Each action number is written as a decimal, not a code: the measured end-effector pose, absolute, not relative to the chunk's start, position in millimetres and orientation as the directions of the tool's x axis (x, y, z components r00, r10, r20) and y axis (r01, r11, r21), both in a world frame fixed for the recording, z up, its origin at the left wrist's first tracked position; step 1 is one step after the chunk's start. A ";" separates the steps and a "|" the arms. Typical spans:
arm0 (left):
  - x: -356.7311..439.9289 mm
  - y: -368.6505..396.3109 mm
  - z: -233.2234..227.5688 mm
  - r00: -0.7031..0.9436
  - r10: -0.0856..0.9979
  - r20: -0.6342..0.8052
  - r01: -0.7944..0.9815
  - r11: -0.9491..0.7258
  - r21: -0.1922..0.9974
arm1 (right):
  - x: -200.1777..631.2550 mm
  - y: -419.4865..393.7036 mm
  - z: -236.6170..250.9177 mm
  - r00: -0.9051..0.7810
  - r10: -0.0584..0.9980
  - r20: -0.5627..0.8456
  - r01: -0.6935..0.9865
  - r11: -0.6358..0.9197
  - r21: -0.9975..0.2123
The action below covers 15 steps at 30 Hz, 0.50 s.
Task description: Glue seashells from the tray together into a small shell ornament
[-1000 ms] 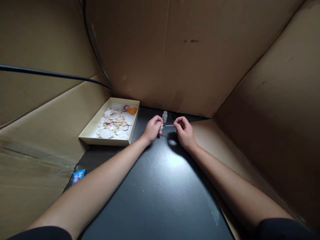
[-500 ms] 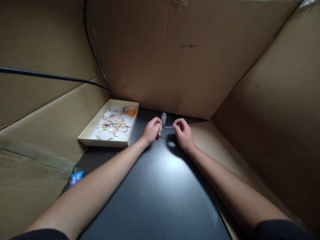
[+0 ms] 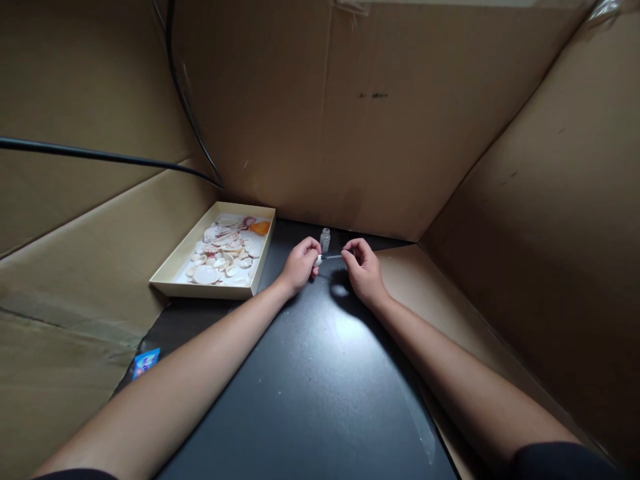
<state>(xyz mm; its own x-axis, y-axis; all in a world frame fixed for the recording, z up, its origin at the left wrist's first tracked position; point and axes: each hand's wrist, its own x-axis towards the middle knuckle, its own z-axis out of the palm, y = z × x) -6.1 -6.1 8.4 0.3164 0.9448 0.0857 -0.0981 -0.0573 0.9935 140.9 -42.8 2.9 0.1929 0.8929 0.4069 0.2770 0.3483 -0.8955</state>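
My left hand (image 3: pixel 299 264) is closed, its thumb and fingers pinching a small white rounded piece (image 3: pixel 318 261) whose kind I cannot make out. Opposite it, my right hand (image 3: pixel 365 269) pinches the end of a thin greyish rod (image 3: pixel 333 257). The rod lies almost level between the hands, and its dark left end meets the white piece; whether the two are joined is too small to tell. Just behind my left fingers, a small clear glass bottle (image 3: pixel 325 240) stands upright with no cap on it.
A shallow cream tray (image 3: pixel 205 291) with seashells (image 3: pixel 227 250) and an orange piece (image 3: pixel 260 229) stands at the left on the dark table (image 3: pixel 300 400). A blue packet (image 3: pixel 146 362) lies near my left forearm. Cardboard walls (image 3: pixel 370 133) surround the table; black cables (image 3: pixel 100 153) hang at left.
The whole view has shifted slightly. Both hands keep their pinch, with the rod still level between them; little else differs.
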 end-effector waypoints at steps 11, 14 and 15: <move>-7.1 -5.5 7.8 0.312 0.946 0.089 -0.074 -0.070 0.995 | 139.7 -40.9 4.5 0.207 0.899 0.386 0.269 0.327 -0.906; -7.4 -5.1 7.5 0.314 0.945 0.094 -0.080 -0.073 0.994 | 139.5 -40.9 5.1 0.213 0.896 0.389 0.266 0.329 -0.906; -7.5 -5.1 7.5 0.314 0.945 0.094 -0.082 -0.072 0.994 | 139.5 -40.8 5.0 0.214 0.896 0.390 0.265 0.331 -0.906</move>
<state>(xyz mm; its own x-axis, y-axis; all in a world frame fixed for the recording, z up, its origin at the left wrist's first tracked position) -7.5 -5.1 7.5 0.3144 0.9446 0.0943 -0.0822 -0.0718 0.9940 139.5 -40.8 5.0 0.2140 0.8956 0.3901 0.2648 0.3312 -0.9057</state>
